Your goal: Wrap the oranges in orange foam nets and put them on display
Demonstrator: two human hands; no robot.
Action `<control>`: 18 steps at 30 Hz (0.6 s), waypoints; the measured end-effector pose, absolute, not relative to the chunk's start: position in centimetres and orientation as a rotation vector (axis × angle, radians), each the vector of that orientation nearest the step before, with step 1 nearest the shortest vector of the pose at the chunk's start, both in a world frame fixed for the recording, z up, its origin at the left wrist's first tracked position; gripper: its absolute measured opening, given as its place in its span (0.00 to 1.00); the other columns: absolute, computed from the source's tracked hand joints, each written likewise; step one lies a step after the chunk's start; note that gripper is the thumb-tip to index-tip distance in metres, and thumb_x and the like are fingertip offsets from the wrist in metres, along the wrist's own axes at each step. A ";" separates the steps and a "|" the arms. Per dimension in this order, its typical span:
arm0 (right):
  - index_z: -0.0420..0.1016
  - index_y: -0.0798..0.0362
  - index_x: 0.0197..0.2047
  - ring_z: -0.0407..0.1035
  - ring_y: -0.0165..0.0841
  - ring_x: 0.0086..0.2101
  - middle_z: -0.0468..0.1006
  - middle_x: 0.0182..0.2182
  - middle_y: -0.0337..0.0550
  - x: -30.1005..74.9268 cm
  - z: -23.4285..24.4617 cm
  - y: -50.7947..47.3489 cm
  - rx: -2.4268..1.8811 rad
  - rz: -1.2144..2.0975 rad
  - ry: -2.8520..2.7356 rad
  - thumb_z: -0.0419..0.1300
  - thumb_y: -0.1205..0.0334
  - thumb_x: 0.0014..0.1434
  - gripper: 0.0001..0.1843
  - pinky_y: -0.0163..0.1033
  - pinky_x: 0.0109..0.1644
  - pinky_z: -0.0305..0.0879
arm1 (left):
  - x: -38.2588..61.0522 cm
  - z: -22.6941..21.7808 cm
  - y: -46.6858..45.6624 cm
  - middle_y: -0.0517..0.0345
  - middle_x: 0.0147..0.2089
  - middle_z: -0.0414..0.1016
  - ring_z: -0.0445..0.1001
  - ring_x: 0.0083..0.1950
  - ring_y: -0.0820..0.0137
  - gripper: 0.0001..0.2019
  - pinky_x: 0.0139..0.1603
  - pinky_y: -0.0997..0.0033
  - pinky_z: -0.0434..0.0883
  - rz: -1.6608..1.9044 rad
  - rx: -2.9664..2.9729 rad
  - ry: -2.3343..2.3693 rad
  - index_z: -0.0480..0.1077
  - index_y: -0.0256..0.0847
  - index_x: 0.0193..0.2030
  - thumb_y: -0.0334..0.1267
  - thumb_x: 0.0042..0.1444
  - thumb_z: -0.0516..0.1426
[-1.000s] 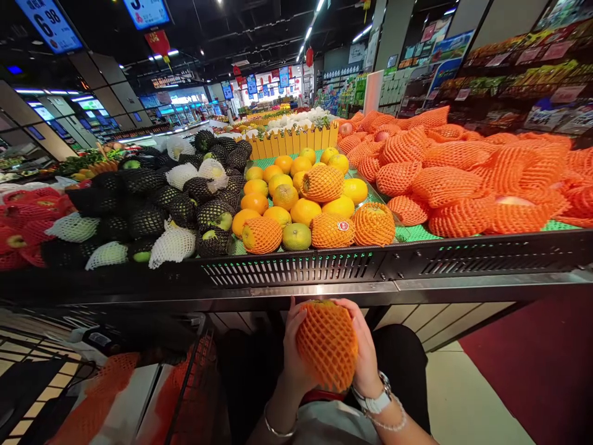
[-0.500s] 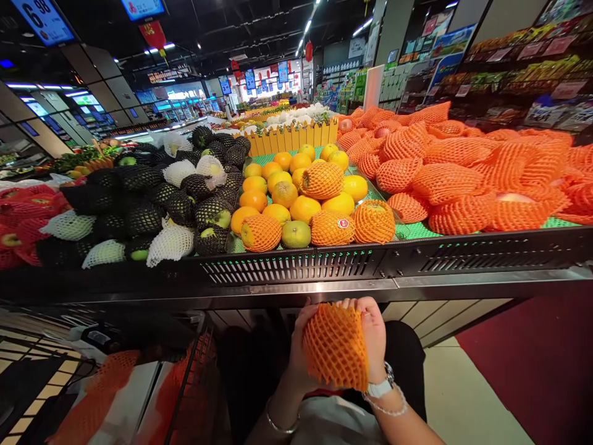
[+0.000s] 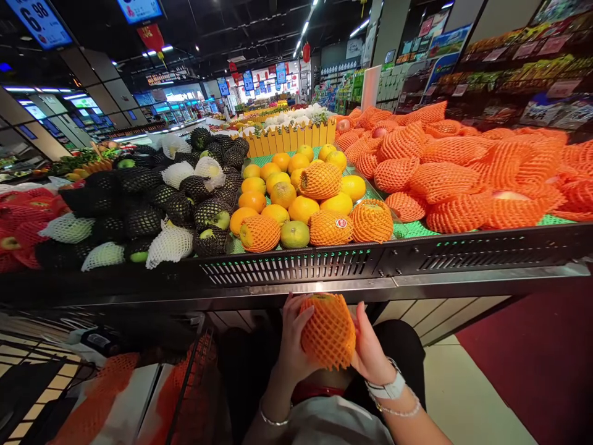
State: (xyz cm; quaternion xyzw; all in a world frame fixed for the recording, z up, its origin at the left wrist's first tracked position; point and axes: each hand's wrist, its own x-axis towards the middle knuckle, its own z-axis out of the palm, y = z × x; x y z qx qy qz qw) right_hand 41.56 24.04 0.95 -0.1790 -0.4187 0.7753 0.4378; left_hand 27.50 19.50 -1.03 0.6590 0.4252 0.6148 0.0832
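An orange in an orange foam net (image 3: pixel 327 329) sits between both my hands, low in front of the produce stand. My left hand (image 3: pixel 293 337) wraps its left side with curled fingers. My right hand (image 3: pixel 370 352), with a white watch and bead bracelet on the wrist, presses against its right side. Above, on the stand's green mat, lies a pile of oranges (image 3: pixel 296 198), some bare and some netted.
The black stand edge (image 3: pixel 296 272) runs across right above my hands. Fruit in black and white nets (image 3: pixel 152 204) lies left, orange-netted fruit (image 3: pixel 454 179) right. A shopping cart (image 3: pixel 106 383) stands at lower left. Red floor (image 3: pixel 532 364) spreads at lower right.
The netted orange has been turned in my hands, its open top showing again. My right hand slid from over the top down to the fruit's right side.
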 end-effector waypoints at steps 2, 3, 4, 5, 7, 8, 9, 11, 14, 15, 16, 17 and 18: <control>0.78 0.48 0.47 0.75 0.43 0.47 0.81 0.42 0.48 41.5 0.7 24.2 -0.476 1.959 -0.924 0.54 0.30 0.57 0.32 0.53 0.52 0.71 | 27.1 -0.4 19.4 0.45 0.67 0.59 0.57 0.69 0.52 0.46 0.70 0.36 0.49 1.553 2.227 1.310 0.52 0.55 0.70 0.40 0.46 0.69; 0.78 0.48 0.46 0.75 0.43 0.47 0.81 0.42 0.47 41.4 0.4 24.2 -0.502 1.963 -0.845 0.56 0.32 0.56 0.30 0.54 0.53 0.71 | 27.1 -0.1 19.3 0.42 0.70 0.53 0.51 0.72 0.50 0.51 0.70 0.35 0.48 1.428 2.258 1.324 0.47 0.55 0.72 0.43 0.46 0.70; 0.79 0.47 0.45 0.75 0.44 0.47 0.81 0.43 0.46 41.2 0.2 24.3 -0.524 1.965 -0.775 0.57 0.33 0.56 0.28 0.54 0.54 0.70 | 27.0 -0.1 19.3 0.40 0.73 0.46 0.45 0.75 0.47 0.55 0.70 0.34 0.47 1.337 2.220 1.320 0.42 0.55 0.74 0.46 0.45 0.70; 0.79 0.47 0.45 0.75 0.44 0.48 0.81 0.44 0.46 41.1 -0.1 24.4 -0.536 1.963 -0.727 0.57 0.34 0.56 0.28 0.55 0.56 0.70 | 27.1 -0.1 19.2 0.39 0.75 0.38 0.39 0.76 0.46 0.58 0.70 0.33 0.45 1.304 2.133 1.281 0.38 0.54 0.75 0.51 0.43 0.70; 0.79 0.47 0.46 0.73 0.44 0.51 0.80 0.48 0.45 40.8 -0.6 24.5 -0.545 1.918 -0.694 0.56 0.34 0.57 0.28 0.55 0.58 0.68 | 27.5 -0.4 19.3 0.38 0.76 0.31 0.39 0.76 0.44 0.62 0.71 0.36 0.44 1.449 1.799 1.140 0.33 0.53 0.75 0.65 0.41 0.65; 0.78 0.47 0.47 0.73 0.44 0.52 0.79 0.49 0.45 40.8 -0.8 24.5 -0.544 1.868 -0.703 0.56 0.35 0.58 0.27 0.54 0.59 0.67 | 27.9 -0.6 19.4 0.38 0.76 0.33 0.44 0.75 0.46 0.60 0.71 0.38 0.47 1.555 1.608 1.070 0.33 0.53 0.75 0.70 0.42 0.60; 0.78 0.46 0.48 0.73 0.43 0.52 0.79 0.50 0.44 40.7 -0.9 24.5 -0.541 1.800 -0.729 0.57 0.36 0.58 0.26 0.53 0.59 0.67 | 28.3 -0.8 19.5 0.39 0.76 0.38 0.50 0.74 0.48 0.56 0.71 0.42 0.50 1.653 1.425 1.018 0.35 0.53 0.75 0.73 0.46 0.55; 0.76 0.46 0.49 0.73 0.41 0.51 0.78 0.50 0.43 40.7 -1.0 24.3 -0.535 1.620 -0.857 0.58 0.40 0.60 0.23 0.49 0.58 0.68 | 29.4 -1.2 19.8 0.42 0.73 0.51 0.59 0.70 0.53 0.47 0.70 0.48 0.55 1.774 1.144 0.968 0.44 0.52 0.73 0.72 0.52 0.50; 0.73 0.46 0.54 0.72 0.39 0.50 0.76 0.51 0.45 40.8 -0.5 23.9 -0.516 1.341 -1.219 0.58 0.41 0.60 0.24 0.45 0.56 0.69 | 31.0 -1.5 20.1 0.45 0.64 0.66 0.66 0.65 0.55 0.36 0.67 0.54 0.62 1.863 0.826 0.993 0.65 0.44 0.62 0.66 0.53 0.56; 0.72 0.46 0.56 0.71 0.41 0.52 0.75 0.53 0.46 41.0 -0.3 23.8 -0.517 1.259 -1.343 0.58 0.40 0.61 0.27 0.46 0.58 0.67 | 31.4 -1.6 20.1 0.46 0.60 0.71 0.68 0.62 0.55 0.33 0.64 0.55 0.65 1.903 0.718 1.014 0.70 0.42 0.56 0.65 0.51 0.59; 0.70 0.46 0.59 0.67 0.43 0.56 0.73 0.56 0.47 41.1 -0.1 23.8 -0.528 1.181 -1.456 0.57 0.39 0.61 0.29 0.48 0.61 0.64 | 31.6 -1.7 20.1 0.47 0.55 0.73 0.71 0.58 0.56 0.31 0.61 0.56 0.67 1.939 0.644 1.035 0.72 0.40 0.51 0.63 0.50 0.60; 0.69 0.46 0.60 0.62 0.45 0.60 0.71 0.58 0.47 41.3 0.1 23.8 -0.547 1.113 -1.548 0.55 0.37 0.61 0.31 0.52 0.64 0.60 | 31.9 -1.8 20.1 0.48 0.52 0.75 0.72 0.55 0.57 0.30 0.59 0.58 0.68 1.971 0.591 1.044 0.73 0.40 0.49 0.62 0.49 0.61; 0.69 0.46 0.61 0.57 0.47 0.63 0.69 0.60 0.48 41.5 0.3 23.9 -0.572 1.055 -1.615 0.54 0.36 0.62 0.32 0.55 0.66 0.55 | 32.0 -1.8 20.2 0.49 0.51 0.75 0.72 0.54 0.58 0.29 0.57 0.59 0.69 1.989 0.556 1.032 0.74 0.40 0.47 0.62 0.49 0.62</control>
